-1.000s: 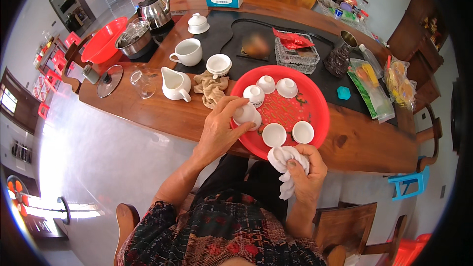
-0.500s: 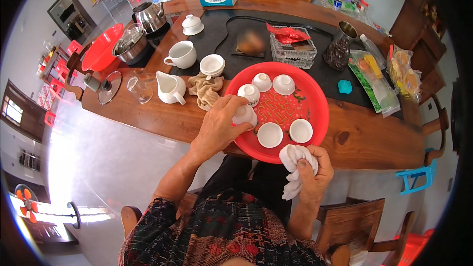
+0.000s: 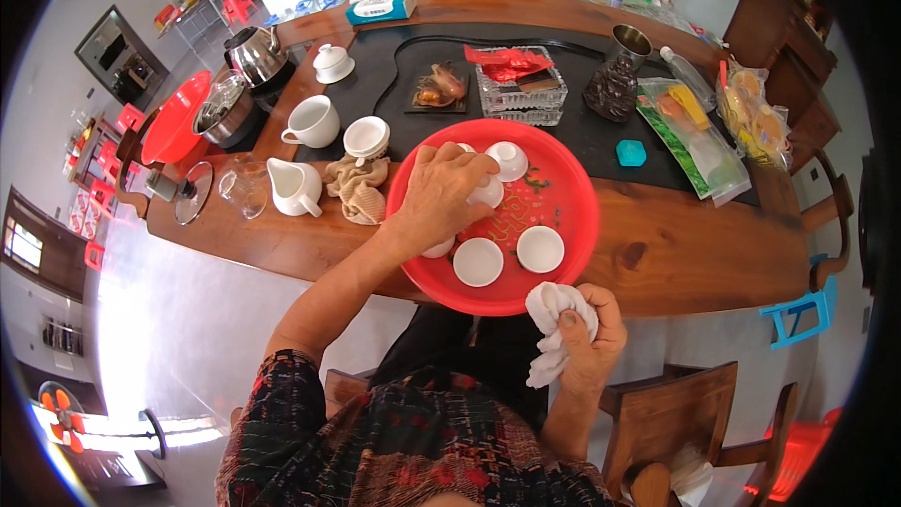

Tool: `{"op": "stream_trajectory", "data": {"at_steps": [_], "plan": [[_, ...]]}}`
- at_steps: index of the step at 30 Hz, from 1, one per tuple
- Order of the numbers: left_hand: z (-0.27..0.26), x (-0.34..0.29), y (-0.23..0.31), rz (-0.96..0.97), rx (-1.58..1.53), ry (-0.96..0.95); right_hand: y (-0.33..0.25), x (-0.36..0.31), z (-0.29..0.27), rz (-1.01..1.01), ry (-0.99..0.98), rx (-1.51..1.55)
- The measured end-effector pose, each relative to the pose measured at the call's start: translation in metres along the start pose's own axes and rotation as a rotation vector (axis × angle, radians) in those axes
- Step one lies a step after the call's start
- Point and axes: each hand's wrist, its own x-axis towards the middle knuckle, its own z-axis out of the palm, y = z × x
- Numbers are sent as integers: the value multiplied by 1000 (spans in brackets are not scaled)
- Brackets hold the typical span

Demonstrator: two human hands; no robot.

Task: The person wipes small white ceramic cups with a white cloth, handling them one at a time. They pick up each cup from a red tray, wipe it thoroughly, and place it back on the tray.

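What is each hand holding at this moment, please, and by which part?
The right hand grips a bunched white cloth around its middle. The left hand rests on small white cups on the red tray; its grip is hidden.

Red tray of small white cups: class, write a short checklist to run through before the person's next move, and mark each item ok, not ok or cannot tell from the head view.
1. Red tray lies flat on the wooden table: ok, though its near rim overhangs the table edge.
2. Left hand has hold of a small white cup: ok, fingers rest on it.
3. Right hand holds the white cloth: ok, bunched in the fist.
4. Two cups near the front rim stand upright: ok.
5. Cups are dry inside: cannot tell.
6. Cup under the left palm is whole: cannot tell, mostly hidden.
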Motion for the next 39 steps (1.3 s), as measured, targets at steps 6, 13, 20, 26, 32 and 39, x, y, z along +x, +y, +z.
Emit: {"op": "stream_trajectory", "data": {"at_steps": [6, 13, 20, 26, 32, 39], "plan": [[12, 2, -6, -31, 27, -28, 6, 5, -6, -9, 15, -9], [15, 0, -10, -48, -5, -50, 13, 10, -8, -13, 14, -27], [15, -4, -8, -94, -75, -10, 10, 8, -5, -9, 19, -47], [-10, -23, 3, -138, -143, 79, 10, 3, -8, -63, 36, -53], [-18, -62, 29, -69, -91, -65, 7, -4, -5, -65, 58, -62], [-10, -67, 34, -82, -172, -8, 3, -13, 2, -56, 23, -87]]}}
